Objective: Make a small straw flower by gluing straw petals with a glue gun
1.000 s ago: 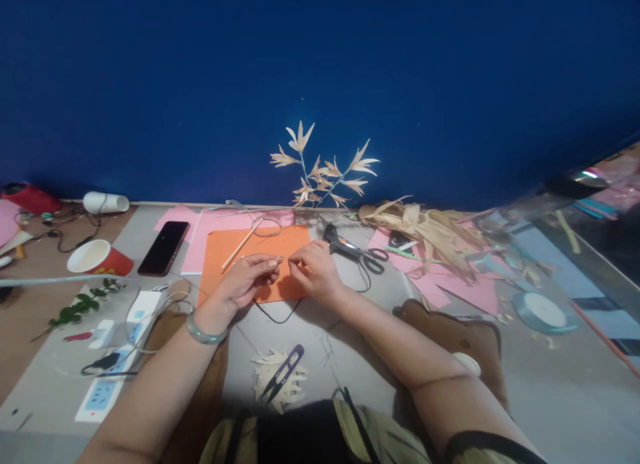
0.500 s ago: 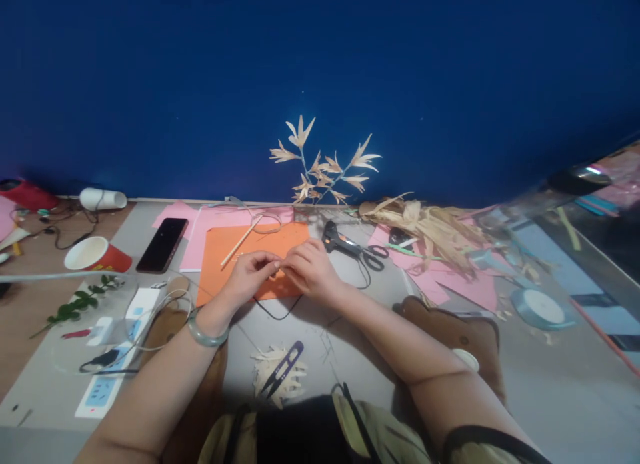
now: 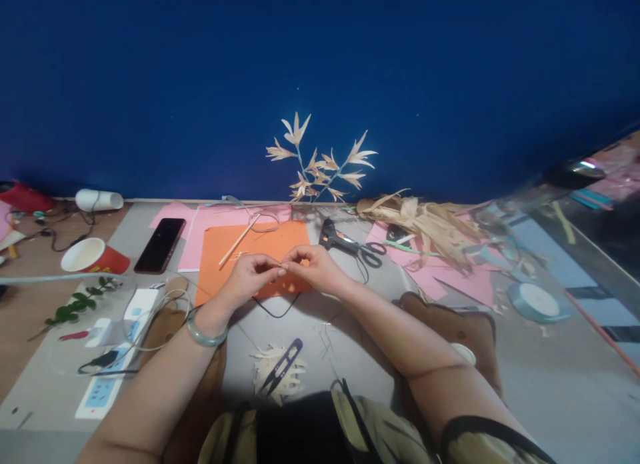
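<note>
My left hand (image 3: 247, 279) and my right hand (image 3: 316, 267) meet fingertip to fingertip over the near edge of an orange paper sheet (image 3: 250, 249). Both pinch something thin and pale between thumb and fingers; it is too small to name. A green bangle (image 3: 204, 335) circles my left wrist. A thin wooden stick (image 3: 239, 240) lies on the orange sheet beyond my left hand. Small purple snips (image 3: 283, 365) rest on a heap of pale straw cuttings (image 3: 273, 377) near my body.
A dried-leaf sprig (image 3: 320, 164) stands against the blue wall. A glue gun (image 3: 337, 236), black scissors (image 3: 371, 253), dried husks (image 3: 425, 225) and pink paper (image 3: 460, 284) lie right. A phone (image 3: 159, 245), red cup (image 3: 93, 257), power strip (image 3: 107, 377) and green twig (image 3: 75, 304) lie left. A ribbon spool (image 3: 537, 303) sits far right.
My hands were slightly apart a second ago; they have come together and now touch at the fingertips. The view has tipped up a little.
</note>
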Motion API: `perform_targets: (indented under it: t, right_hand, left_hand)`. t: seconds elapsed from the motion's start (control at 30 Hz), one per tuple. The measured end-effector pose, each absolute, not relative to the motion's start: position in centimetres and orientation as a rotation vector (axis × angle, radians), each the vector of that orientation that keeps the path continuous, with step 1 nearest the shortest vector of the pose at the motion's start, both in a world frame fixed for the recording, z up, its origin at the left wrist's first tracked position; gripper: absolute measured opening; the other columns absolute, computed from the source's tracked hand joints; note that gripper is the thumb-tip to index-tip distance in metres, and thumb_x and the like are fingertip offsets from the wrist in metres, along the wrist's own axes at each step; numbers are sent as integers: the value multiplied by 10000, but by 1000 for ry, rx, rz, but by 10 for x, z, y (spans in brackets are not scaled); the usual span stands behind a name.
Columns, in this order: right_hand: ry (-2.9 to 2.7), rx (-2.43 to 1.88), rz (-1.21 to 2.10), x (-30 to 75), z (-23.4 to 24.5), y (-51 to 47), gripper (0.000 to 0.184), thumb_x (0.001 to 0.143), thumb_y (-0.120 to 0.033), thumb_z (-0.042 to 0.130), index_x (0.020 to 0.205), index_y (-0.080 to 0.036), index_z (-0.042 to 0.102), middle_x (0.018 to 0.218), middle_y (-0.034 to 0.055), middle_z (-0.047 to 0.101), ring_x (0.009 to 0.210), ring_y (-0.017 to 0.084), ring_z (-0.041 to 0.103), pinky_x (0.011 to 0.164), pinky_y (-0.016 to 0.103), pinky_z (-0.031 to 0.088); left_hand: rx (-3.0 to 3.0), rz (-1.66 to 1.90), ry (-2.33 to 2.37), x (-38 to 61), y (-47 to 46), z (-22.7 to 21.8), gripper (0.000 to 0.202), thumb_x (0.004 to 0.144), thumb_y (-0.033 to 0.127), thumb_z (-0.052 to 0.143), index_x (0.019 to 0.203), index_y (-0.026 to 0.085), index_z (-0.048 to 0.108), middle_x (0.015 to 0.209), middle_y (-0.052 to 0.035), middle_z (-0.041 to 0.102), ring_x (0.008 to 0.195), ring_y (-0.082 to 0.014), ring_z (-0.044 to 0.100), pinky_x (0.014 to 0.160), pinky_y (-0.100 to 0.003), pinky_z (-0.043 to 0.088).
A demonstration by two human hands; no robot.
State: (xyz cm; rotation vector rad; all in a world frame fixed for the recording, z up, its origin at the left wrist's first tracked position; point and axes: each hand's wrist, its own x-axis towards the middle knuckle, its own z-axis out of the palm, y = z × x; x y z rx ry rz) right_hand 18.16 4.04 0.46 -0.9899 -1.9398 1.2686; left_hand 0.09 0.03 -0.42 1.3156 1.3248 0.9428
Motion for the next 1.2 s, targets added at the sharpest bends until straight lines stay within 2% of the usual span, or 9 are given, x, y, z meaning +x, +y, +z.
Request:
perform_targets:
  t: [0.07, 0.2, 0.3, 0.43, 0.6, 0.7, 0.83, 1.03, 1.2]
  right_hand:
    - [-1943, -987, 1276, 183, 7, 41, 139, 797, -273, 650, 743, -148, 678, 709, 22, 702, 648, 130, 614, 624, 242, 462]
    - [-2011, -841, 1105, 184, 9, 42, 107, 824, -232, 624, 763, -160, 673, 747, 33, 698, 696, 138, 619, 666, 258, 457]
    - [-2160, -679, 885, 186, 6, 43, 121, 864, -231, 592, 790, -187, 677, 777, 36, 704, 731, 151, 615, 750, 305, 435]
    - [-2309, -574, 629, 189, 2, 47, 143, 910, -260, 546, 909, -218, 682, 807, 41, 696, 783, 165, 603, 796, 339, 392]
    - [-2349, -458, 456, 189, -3, 51, 172, 937, -253, 501, 902, -211, 663, 816, 36, 673, 775, 151, 577, 782, 336, 361]
    - [-2314, -409, 369, 187, -5, 52, 132, 928, -233, 521, 888, -201, 643, 799, 28, 670, 749, 142, 567, 771, 331, 351]
    - [-2280, -442, 348, 186, -3, 51, 86, 913, -198, 539, 854, -189, 601, 800, 22, 679, 734, 136, 583, 770, 335, 339]
    - [-2164, -605, 393, 190, 4, 50, 83, 894, -201, 534, 824, -181, 573, 758, 25, 660, 736, 151, 592, 790, 343, 353]
    - [-2167, -591, 459, 187, 1, 48, 156, 838, -339, 642, 849, -187, 605, 813, 41, 700, 762, 167, 617, 801, 352, 365]
  left_hand:
    - [1275, 904, 1300, 0, 1, -3, 244, 663, 373, 755, 744, 147, 712, 643, -25, 670, 561, -119, 567, 532, -225, 438]
    - [1110, 929, 1244, 0, 1, 2, 447, 693, 512, 708, 944, 144, 685, 676, -26, 660, 555, -123, 583, 506, -227, 440]
    - [1045, 1010, 1231, 0, 2, 4, 476, 722, 565, 661, 932, 139, 689, 721, -39, 666, 570, -117, 587, 518, -229, 448]
    - [1056, 1015, 1213, -1, 2, 4, 353, 654, 452, 766, 786, 131, 703, 638, -18, 643, 556, -102, 559, 532, -218, 440]
    - [916, 956, 1160, -1, 1, 3, 389, 658, 475, 758, 816, 126, 693, 599, -9, 639, 501, -96, 557, 489, -210, 430]
    - [885, 950, 1141, -3, 1, 1, 403, 572, 362, 840, 858, 124, 685, 609, -5, 660, 508, -95, 573, 522, -213, 458]
    - [867, 999, 1113, -7, 2, -2, 413, 566, 286, 852, 907, 129, 682, 613, 0, 668, 536, -101, 599, 555, -215, 476]
    - [850, 1022, 1127, -9, 4, -4, 451, 562, 274, 855, 954, 127, 688, 591, 9, 654, 535, -93, 602, 539, -195, 466]
    - [822, 1070, 1143, -7, 3, -4, 415, 544, 271, 863, 895, 125, 696, 595, -2, 671, 534, -93, 612, 540, -192, 473]
